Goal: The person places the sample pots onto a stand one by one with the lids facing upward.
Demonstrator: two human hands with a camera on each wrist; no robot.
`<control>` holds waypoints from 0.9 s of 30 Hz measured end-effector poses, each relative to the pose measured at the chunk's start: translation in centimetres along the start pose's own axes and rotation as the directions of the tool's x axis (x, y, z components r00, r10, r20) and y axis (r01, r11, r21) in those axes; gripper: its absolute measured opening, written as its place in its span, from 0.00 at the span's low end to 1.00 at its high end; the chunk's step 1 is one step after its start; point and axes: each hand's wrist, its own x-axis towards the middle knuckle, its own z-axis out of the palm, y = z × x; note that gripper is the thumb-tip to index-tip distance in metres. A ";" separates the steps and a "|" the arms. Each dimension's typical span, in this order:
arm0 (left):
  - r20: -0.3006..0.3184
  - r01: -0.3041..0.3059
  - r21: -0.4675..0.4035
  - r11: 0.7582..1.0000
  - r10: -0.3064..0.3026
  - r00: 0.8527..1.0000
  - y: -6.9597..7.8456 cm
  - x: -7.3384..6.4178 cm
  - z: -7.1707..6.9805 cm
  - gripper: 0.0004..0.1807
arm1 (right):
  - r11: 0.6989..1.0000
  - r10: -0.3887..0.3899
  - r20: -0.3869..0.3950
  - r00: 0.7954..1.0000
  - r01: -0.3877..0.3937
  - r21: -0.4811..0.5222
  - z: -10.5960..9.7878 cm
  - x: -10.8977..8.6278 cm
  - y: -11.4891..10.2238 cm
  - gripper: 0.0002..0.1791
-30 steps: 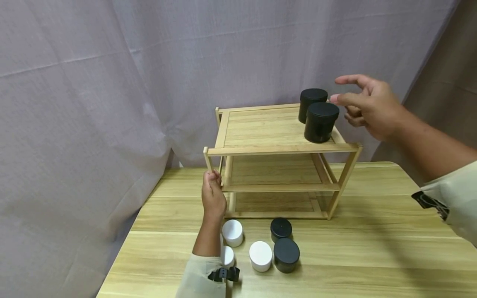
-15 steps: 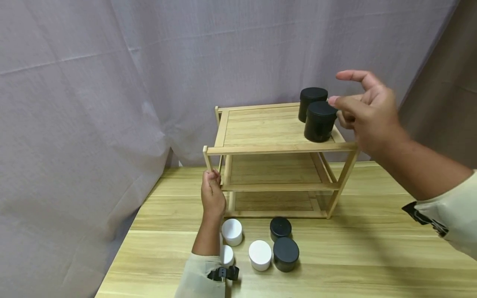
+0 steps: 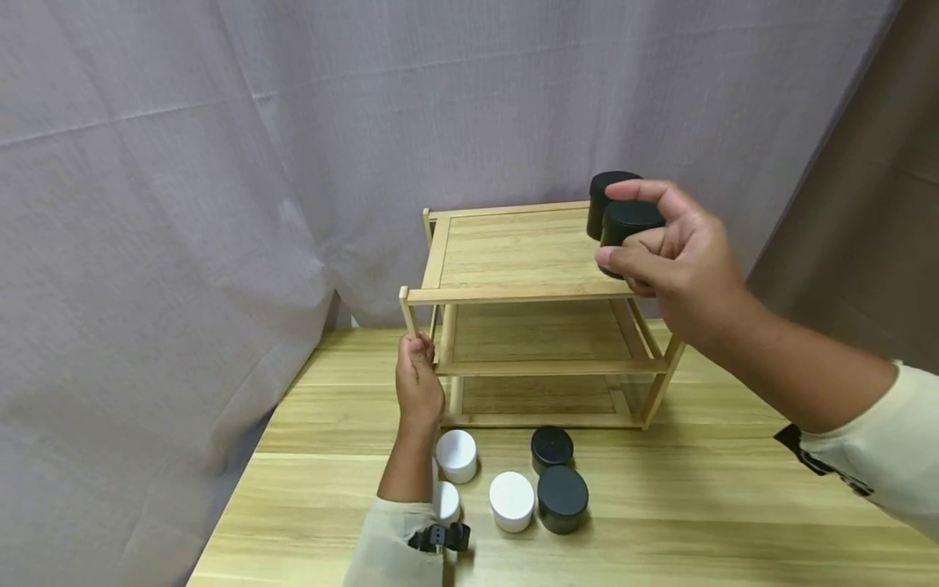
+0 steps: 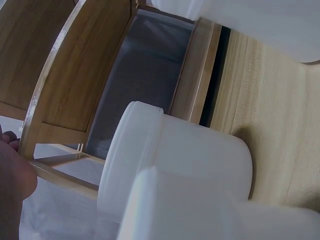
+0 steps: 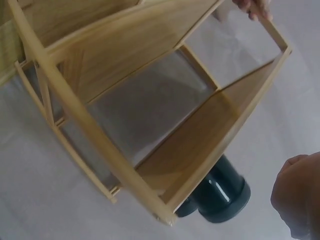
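Legible text: none in any view. Lids and visible sides of the front black jar (image 3: pixel 562 493) and front white jar (image 3: pixel 512 499) on the table: no readable print. Jar on the rack (image 3: pixel 513 253), nearer black one (image 3: pixel 632 215): none readable; side partly hidden. Strap at the left sleeve (image 3: pixel 438 538): small pale marks, too small to read.

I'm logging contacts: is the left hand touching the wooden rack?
Touching. The head view shows the left hand curled round the front left post of the wooden rack.
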 end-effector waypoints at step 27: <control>0.058 0.008 0.017 1.000 -0.009 0.998 0.6 -0.1 -0.1 0.20 | 0.961 0.128 0.306 0.943 -0.043 -0.272 1.8 -4.4 5.0 0.31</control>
